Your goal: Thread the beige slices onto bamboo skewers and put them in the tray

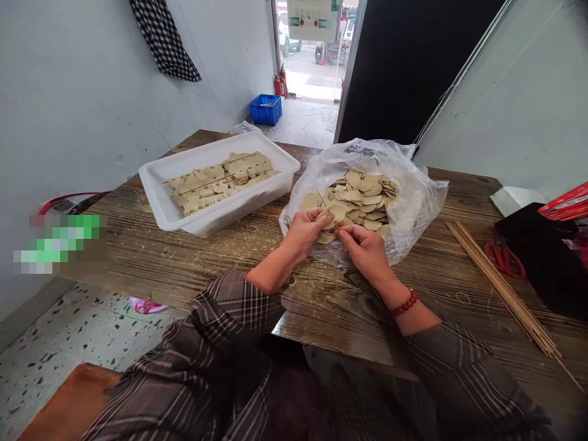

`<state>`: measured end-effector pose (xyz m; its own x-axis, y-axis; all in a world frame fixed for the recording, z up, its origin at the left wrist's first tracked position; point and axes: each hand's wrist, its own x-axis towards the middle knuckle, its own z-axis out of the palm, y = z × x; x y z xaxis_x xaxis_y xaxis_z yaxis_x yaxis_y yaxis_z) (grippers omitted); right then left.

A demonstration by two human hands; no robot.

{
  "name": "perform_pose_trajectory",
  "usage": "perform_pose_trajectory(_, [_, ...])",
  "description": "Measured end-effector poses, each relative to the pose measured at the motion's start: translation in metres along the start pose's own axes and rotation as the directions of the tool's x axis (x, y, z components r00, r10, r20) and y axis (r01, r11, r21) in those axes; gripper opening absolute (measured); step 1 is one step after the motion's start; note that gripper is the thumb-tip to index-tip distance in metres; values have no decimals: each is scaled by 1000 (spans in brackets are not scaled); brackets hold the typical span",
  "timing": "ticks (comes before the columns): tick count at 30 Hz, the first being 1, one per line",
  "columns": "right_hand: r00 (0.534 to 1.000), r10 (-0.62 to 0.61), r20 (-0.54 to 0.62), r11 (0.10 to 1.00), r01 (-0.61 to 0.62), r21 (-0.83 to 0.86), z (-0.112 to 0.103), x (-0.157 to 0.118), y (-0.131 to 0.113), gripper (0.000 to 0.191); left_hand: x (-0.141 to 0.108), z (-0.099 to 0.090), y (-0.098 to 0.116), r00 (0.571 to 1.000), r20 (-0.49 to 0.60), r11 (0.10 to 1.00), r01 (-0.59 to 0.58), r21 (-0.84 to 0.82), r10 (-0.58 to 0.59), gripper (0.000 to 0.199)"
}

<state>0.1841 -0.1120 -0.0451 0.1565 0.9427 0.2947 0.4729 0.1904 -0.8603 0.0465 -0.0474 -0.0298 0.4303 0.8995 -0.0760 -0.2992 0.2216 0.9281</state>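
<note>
My left hand pinches a thin, beige, roundish slice between thumb and fingers, at the near edge of an open clear plastic bag. Close beside it, my right hand is closed on the near end of a thin wooden skewer. The skewer's far part shows beyond the left fingers; its middle is hidden by the slice and fingers. A heap of loose beige slices lies in the bag under and behind both hands. To the left, a white plastic tub holds skewered slices.
A bundle of bare skewers lies on the wooden table at right, beside red-handled scissors and a black box. Beyond the table, a blue crate stands on the floor near the doorway.
</note>
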Motion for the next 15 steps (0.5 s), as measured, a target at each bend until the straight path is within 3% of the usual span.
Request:
perform_pose_trajectory(5, [1000,2,-29,1000,-2,5,-4,3,3,28,-3,8,-3,999,12,993,-49,109,48,36])
perform_pose_trajectory(8, [997,1,-80,1000,0,15,-10,7,5,28,2,-1,4,985,-33,969,-162,189,171,41])
perform_pose_trajectory(10, [991,24,-131,998,-16,57,-13,10,7,29,8,-14,8,952,-114,932,-248,265,285,40])
perform_pose_trajectory(12, [984,56,-171,992,-36,119,-17,12,9,31,15,-26,10,909,-133,844,-300,445,394,33])
perform_pose_trajectory(15, [979,85,-183,983,-53,177,-18,13,11,33,20,-36,9,879,1,602,-328,728,477,24])
